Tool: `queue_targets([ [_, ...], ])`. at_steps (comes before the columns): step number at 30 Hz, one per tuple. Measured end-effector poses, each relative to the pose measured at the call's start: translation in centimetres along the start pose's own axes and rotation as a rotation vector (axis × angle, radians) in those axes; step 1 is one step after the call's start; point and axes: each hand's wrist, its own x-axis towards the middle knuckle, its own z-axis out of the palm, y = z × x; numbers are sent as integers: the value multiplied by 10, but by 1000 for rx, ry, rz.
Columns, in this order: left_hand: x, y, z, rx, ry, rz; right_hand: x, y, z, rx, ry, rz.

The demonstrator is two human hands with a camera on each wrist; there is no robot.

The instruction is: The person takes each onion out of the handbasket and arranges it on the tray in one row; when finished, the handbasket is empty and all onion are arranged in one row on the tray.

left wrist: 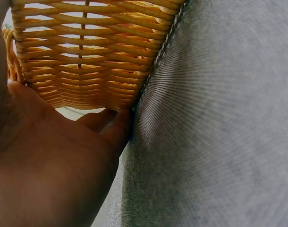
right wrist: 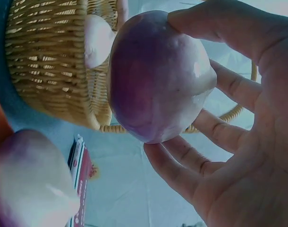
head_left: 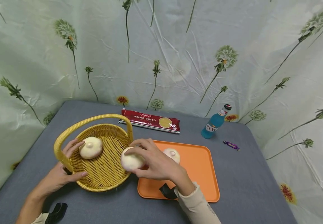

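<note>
My right hand (head_left: 158, 160) holds a white and purple turnip (right wrist: 158, 78) between thumb and fingertips. In the head view, that turnip overlaps the right rim of a yellow wicker basket (head_left: 102, 188). A second turnip (head_left: 91, 147) lies inside the basket, toward its left wall. My left hand (head_left: 59, 175) grips the basket's left side, its thumb over the near rim; the left wrist view shows the palm close against the weave. Partly hidden behind my right hand, a third turnip (head_left: 172, 154) sits on an orange tray (head_left: 198, 174).
Behind the basket and tray lies a long red package (head_left: 150, 120). A blue bottle (head_left: 216, 122) stands at the back right, with a small purple wrapped candy (head_left: 231, 145) nearby. Grey cloth (head_left: 248, 183) covers the table, and a flower-print curtain (head_left: 178, 56) hangs behind it.
</note>
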Motion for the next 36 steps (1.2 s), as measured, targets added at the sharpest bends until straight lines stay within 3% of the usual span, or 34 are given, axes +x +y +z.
queue_targets([
  [17, -1, 2, 1, 11, 6, -2, -40, 23, -16, -1, 63, 109],
  [24, 2, 2, 1, 71, 26, 49, -54, 30, -25, -35, 84, 137],
  [36, 1, 2, 2, 69, 25, 28, -75, 41, -34, -30, 121, 185],
])
